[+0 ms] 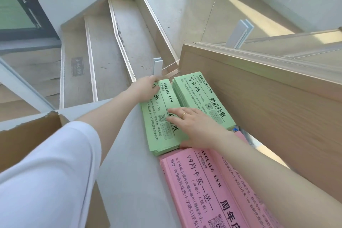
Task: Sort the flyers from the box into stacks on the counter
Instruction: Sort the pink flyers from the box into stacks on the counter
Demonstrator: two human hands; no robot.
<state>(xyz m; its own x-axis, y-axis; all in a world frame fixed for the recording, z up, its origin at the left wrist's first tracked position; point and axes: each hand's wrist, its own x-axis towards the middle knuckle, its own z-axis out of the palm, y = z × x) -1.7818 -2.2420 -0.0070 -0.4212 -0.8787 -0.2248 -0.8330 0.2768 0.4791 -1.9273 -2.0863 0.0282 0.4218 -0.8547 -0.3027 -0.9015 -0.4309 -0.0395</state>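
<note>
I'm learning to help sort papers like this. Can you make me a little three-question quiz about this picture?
1. True or false: the left hand grips the far end of the near green stack.
2. Which colour are the flyers nearest the camera? A) pink B) blue C) yellow
3. Fill in: the right hand wears a ____ on one finger.

Key: 1 true. 2 A, the pink stack. 3 ring. The right hand lies flat on the near green stack; a second green stack sits beside it.
</note>
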